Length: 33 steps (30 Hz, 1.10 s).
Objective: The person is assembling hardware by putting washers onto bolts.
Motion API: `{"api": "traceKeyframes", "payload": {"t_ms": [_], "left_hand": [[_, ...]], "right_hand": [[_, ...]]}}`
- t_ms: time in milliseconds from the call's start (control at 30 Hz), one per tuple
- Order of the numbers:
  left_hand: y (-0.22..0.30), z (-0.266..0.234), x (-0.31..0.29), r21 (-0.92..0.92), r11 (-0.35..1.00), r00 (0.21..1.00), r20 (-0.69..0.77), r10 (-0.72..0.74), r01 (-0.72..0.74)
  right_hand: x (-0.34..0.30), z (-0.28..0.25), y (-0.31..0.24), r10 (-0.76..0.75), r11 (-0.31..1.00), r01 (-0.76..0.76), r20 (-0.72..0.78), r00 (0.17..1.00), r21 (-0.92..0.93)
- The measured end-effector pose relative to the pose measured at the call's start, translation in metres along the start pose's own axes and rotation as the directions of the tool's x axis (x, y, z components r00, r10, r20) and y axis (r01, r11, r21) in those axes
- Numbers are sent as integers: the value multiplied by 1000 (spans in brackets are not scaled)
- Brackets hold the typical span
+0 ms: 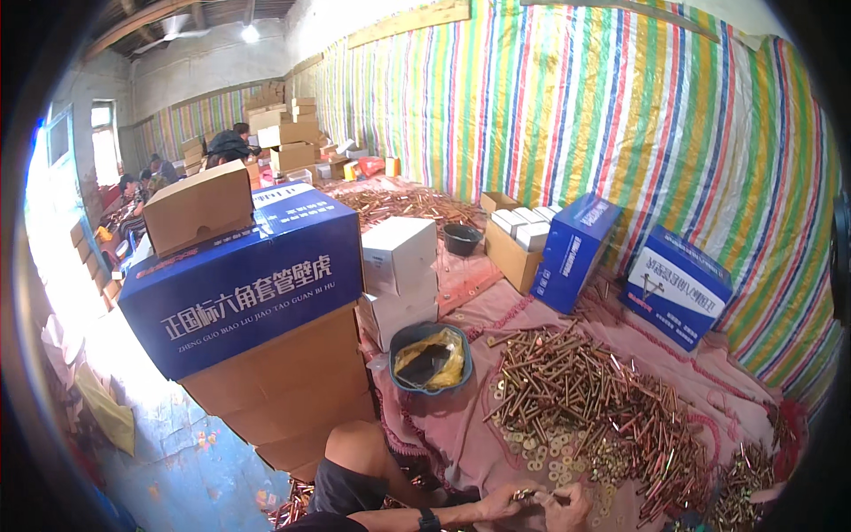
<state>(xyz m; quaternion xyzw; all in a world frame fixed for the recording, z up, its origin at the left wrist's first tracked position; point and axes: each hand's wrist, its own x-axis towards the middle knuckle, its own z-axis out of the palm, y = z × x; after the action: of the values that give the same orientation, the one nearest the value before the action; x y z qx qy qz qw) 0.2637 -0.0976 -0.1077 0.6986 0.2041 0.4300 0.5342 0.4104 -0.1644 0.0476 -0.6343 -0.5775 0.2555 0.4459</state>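
Observation:
At the lower edge, my left hand (501, 504), with a dark band on its wrist, is closed around a small brassy metal piece (525, 495), perhaps a nut or a bolt end. Close beside it my right hand (570, 509) has its fingers bent together toward the same spot; what they pinch is too small to make out. Just beyond my hands, flat round washers (560, 467) lie scattered on the pink cloth (452, 443). Small nuts (610, 463) are heaped next to them. Behind and to the right spreads a large pile of long brassy bolts (567, 377).
A blue bin (432, 390) with a yellow liner stands left of the bolts. Blue printed cartons (257, 275) are stacked at left, by white boxes (399, 257). More blue cartons (678, 284) lean at the striped wall. People (229, 146) sit far back.

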Motion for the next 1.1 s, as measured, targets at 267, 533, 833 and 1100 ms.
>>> {"api": "traceKeyframes", "payload": {"t_ms": [267, 533, 833, 1100], "left_hand": [[42, -10, 17, -79, 975, 978, 44, -206, 209], [42, -9, 15, 9, 961, 960, -55, -274, 275], [69, -9, 40, -272, 895, 880, -227, -417, 353], [61, 8, 27, -70, 971, 955, -178, -239, 230]], "right_hand": [[11, 9, 7, 5, 1000, -6, -54, 999, -1], [7, 13, 29, -313, 947, 305, -85, 946, -96], [-25, 2, 55, 220, 916, -146, -164, 962, 373], [-39, 0, 56, 230, 966, -259, 421, 878, 11]]}}
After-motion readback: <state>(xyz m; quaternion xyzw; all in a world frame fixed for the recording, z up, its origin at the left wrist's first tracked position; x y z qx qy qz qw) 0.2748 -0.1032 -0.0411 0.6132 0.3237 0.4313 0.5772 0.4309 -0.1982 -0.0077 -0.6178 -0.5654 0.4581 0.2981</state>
